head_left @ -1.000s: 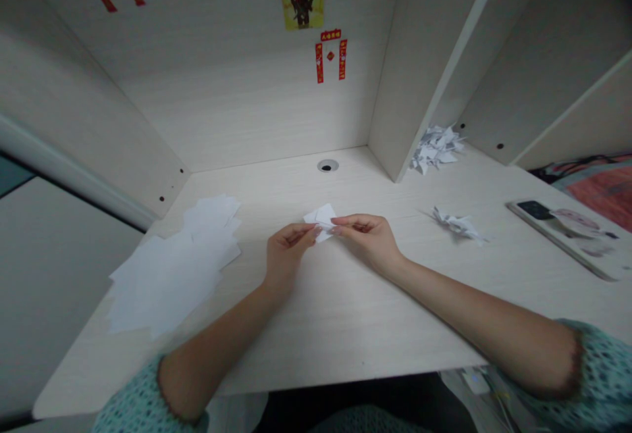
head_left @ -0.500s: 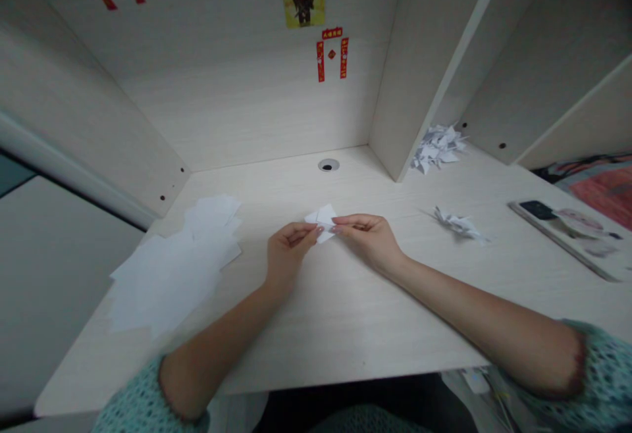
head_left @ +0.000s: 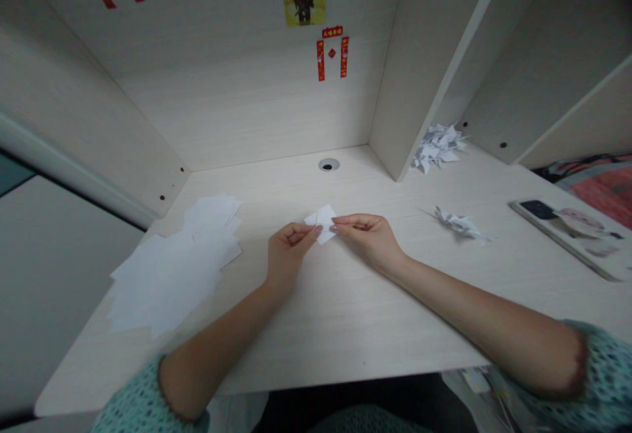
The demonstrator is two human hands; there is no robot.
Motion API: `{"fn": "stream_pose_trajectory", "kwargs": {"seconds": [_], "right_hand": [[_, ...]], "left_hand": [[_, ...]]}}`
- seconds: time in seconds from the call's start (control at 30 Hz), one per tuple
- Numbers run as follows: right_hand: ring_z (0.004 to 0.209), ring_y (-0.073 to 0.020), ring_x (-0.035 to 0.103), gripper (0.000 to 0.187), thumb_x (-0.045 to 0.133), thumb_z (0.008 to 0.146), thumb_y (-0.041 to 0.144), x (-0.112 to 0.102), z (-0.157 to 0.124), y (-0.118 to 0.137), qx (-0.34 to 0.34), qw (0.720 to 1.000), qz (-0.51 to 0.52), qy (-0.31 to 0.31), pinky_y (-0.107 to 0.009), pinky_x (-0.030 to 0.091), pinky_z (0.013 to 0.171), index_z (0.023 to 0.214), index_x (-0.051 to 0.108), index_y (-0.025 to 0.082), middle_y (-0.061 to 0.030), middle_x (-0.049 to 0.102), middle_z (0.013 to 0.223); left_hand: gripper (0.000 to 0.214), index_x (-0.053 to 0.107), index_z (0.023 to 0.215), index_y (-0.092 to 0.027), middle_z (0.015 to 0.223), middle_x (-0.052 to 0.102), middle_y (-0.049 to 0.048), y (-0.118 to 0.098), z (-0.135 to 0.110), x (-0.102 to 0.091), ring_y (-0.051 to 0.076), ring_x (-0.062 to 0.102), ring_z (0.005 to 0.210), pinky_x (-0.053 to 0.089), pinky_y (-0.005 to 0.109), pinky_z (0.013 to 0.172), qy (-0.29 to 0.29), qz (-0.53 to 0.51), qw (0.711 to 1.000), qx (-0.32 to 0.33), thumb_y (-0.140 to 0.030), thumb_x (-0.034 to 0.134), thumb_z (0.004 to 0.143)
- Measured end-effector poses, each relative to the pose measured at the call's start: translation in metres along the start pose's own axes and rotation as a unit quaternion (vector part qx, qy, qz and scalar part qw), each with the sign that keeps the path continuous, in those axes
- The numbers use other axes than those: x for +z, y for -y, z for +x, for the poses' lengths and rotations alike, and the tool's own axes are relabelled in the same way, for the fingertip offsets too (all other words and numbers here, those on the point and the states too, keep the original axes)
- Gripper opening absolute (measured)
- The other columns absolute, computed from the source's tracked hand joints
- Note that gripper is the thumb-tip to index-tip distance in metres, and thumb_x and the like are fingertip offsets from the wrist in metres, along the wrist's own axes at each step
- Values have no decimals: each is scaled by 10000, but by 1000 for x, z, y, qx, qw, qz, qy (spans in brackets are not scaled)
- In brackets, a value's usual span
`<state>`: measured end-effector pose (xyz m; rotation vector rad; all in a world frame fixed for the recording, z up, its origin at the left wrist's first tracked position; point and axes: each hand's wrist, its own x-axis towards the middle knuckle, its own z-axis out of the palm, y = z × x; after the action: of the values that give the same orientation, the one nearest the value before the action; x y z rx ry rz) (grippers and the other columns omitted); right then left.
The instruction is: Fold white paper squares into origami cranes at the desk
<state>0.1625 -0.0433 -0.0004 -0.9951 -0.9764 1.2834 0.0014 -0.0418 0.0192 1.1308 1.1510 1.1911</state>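
A small piece of folded white paper [head_left: 323,217] is held between my two hands just above the middle of the desk. My left hand [head_left: 292,243] pinches its left side between thumb and fingers. On the other side, my right hand [head_left: 370,234] grips the right edge with thumb and forefinger. Fold lines cross the paper, and parts of it are hidden behind my fingertips. To the right lie some small folded paper pieces [head_left: 459,224], pointed in shape.
Loose white paper sheets [head_left: 172,275] spread over the left of the desk [head_left: 306,347]. A heap of folded paper pieces [head_left: 438,147] sits behind the upright panel [head_left: 434,58]. A phone-like thing with a camera patch [head_left: 573,229] lies at the right. A round cable hole [head_left: 328,164] is at the back.
Both hands stay in nearly the same place, still pinching the folded paper. A flap on the paper looks slightly shifted between the fingers.
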Motion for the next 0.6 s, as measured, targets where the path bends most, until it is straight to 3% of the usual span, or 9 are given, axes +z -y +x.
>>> {"fn": "stream_pose_trajectory", "kwargs": {"seconds": [0.6], "right_hand": [[676,-148,667,222,811,570,271,0,1,0,19,1000,20,6,-295,516,693,777,750,215,-46,746,777]], "left_hand": [[235,661,727,-145,672,693,18,1,-1,0,116,608,614,442,220,582,13,-22,1000,-8,-332,766,629]]}}
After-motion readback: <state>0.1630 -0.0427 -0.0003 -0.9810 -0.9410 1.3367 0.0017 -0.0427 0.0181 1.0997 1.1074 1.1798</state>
